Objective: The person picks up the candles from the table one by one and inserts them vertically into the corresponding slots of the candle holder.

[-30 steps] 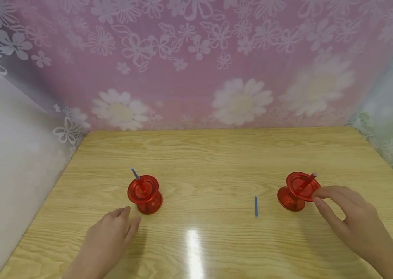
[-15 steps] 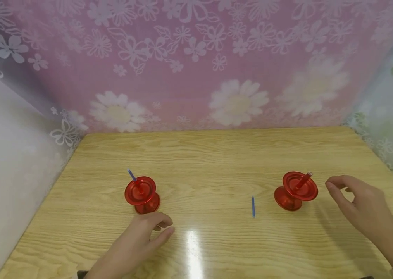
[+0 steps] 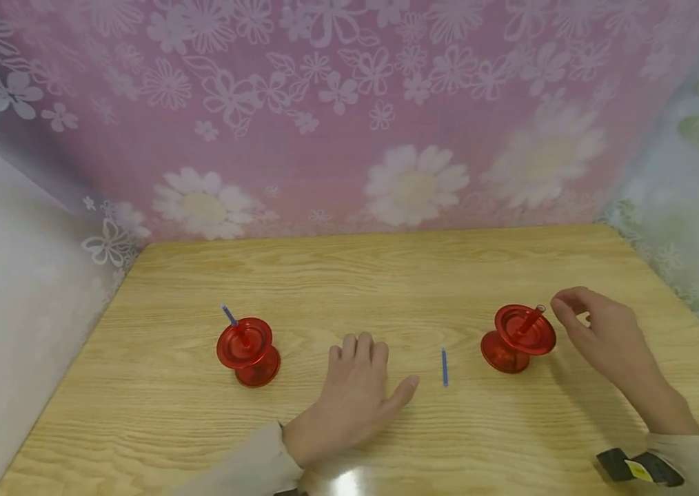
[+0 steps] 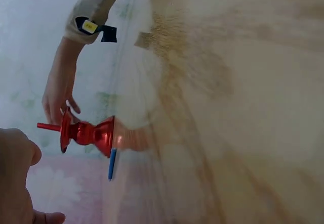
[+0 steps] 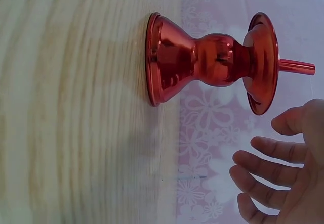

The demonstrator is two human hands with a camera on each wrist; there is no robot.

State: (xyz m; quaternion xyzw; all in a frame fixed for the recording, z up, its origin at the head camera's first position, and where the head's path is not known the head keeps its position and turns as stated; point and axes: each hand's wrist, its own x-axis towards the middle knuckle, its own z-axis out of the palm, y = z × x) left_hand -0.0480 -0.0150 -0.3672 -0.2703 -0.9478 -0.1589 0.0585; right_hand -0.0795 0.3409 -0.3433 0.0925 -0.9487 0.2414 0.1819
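Two red candle holders (image 3: pixel 248 350) (image 3: pixel 518 337); blue candle (image 3: pixel 444 367)

Both hands are bare. Beige long sleeves cover the left wrist (image 3: pixel 250 461) and right wrist (image 3: pixel 691 458); a black strap with a yellow tag (image 3: pixel 637 470) circles the right cuff.

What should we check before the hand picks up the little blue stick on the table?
1. Blue stick lies flat, free on the table: ok.
2. Left hand empty, fingers relaxed, beside the stick: ok.
3. Right hand holds nothing: ok.
4. Right red holder upright, red stick in it: ok.
5. Left red holder upright: ok.
6. Is the right hand touching its holder: cannot tell.
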